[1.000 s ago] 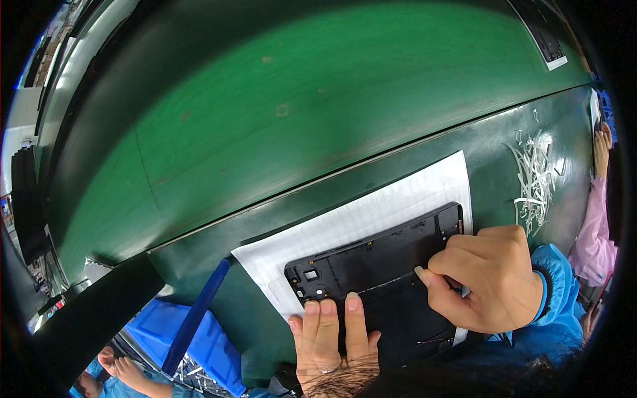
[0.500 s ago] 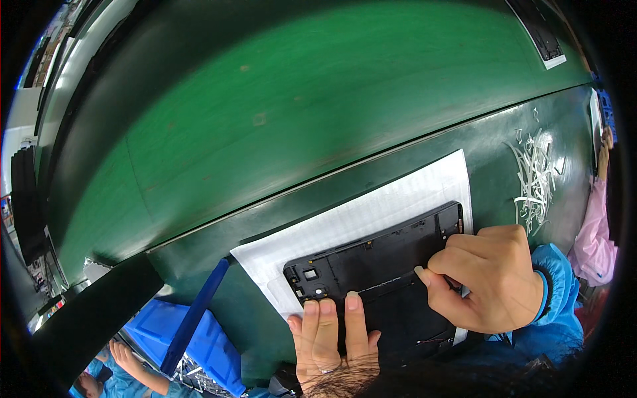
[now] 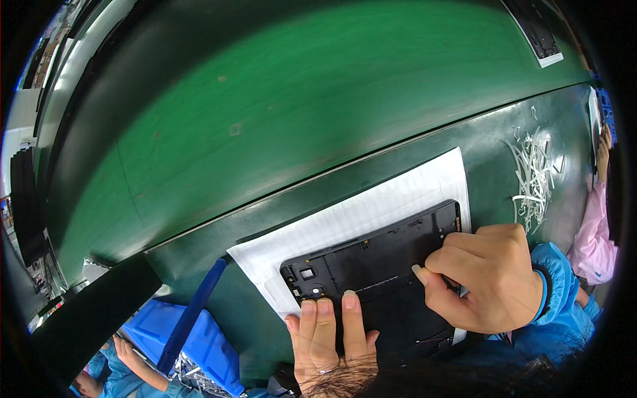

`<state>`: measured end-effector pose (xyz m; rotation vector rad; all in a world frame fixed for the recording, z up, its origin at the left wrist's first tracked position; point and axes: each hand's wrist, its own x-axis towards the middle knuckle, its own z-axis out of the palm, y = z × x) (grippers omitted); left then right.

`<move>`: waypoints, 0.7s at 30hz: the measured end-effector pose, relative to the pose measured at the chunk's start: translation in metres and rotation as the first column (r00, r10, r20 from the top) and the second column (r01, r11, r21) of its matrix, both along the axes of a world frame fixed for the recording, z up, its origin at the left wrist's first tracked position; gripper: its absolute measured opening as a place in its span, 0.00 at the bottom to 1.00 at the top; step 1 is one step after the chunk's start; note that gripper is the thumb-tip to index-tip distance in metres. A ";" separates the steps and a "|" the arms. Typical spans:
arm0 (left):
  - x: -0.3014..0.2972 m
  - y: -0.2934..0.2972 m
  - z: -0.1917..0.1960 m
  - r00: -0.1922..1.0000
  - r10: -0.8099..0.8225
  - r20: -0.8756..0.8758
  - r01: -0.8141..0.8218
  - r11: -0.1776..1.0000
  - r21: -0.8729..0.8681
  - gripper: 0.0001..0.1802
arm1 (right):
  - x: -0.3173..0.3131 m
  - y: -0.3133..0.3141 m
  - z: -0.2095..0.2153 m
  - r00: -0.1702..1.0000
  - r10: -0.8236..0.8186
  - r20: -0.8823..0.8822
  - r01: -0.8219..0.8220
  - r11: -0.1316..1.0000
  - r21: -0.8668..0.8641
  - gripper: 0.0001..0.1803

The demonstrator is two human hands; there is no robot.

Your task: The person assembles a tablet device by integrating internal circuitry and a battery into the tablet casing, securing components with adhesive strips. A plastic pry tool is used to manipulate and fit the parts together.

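Note:
A black tablet-like plastic housing (image 3: 371, 252) lies tilted on a white foam sheet (image 3: 345, 215) at the front of the bench. My left hand (image 3: 335, 338) rests with its fingers stretched out on the housing's near left part. My right hand (image 3: 484, 278) is closed in a pinch over the housing's right part, thumb and forefinger close to its surface. Whatever lies between those fingertips is hidden or too small to name. A thin pale strip (image 3: 378, 284) runs along the middle of the housing. Dark hair and shadow cover the housing's near edge.
Beyond the bench edge stretches a wide green belt (image 3: 265, 86), with another black housing (image 3: 541, 36) on white sheet at far right. White strip scraps (image 3: 533, 176) lie right. At left are a blue bar (image 3: 192, 315), a blue bin (image 3: 189, 338) and a co-worker's hand (image 3: 129, 355).
Marks on the green belt have shifted left. The whole view has moved slightly. My two hands keep nearly the same places on the housing. The co-worker's arm at lower left has moved a little.

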<state>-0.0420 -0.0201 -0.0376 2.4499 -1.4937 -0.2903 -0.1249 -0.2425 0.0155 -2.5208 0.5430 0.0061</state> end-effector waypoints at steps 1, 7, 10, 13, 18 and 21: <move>0.000 0.002 0.003 1.000 -0.004 0.013 0.004 1.000 0.012 0.39 | 0.000 0.001 0.002 1.000 0.003 0.011 -0.003 1.000 0.003 0.10; 0.000 0.011 0.005 0.997 -0.040 0.060 0.036 0.997 0.068 0.40 | 0.002 0.001 0.005 0.999 0.008 0.032 -0.008 1.000 -0.015 0.10; 0.002 0.011 0.003 0.995 -0.059 0.079 0.053 0.996 0.073 0.40 | 0.002 0.000 0.006 0.999 0.008 0.038 -0.007 1.000 -0.017 0.11; 0.003 0.011 0.002 0.995 -0.061 0.077 0.054 0.995 0.086 0.41 | 0.000 -0.001 0.016 0.996 -0.086 -0.011 0.087 0.989 0.120 0.12; -0.001 0.011 0.004 0.998 -0.036 0.047 0.029 0.991 0.133 0.45 | 0.002 -0.008 0.028 0.992 -0.087 -0.092 0.096 0.991 0.097 0.14; 0.001 0.011 0.005 0.998 -0.045 0.035 0.040 0.989 0.140 0.46 | 0.005 -0.008 0.023 0.992 -0.057 -0.112 0.064 0.996 0.062 0.16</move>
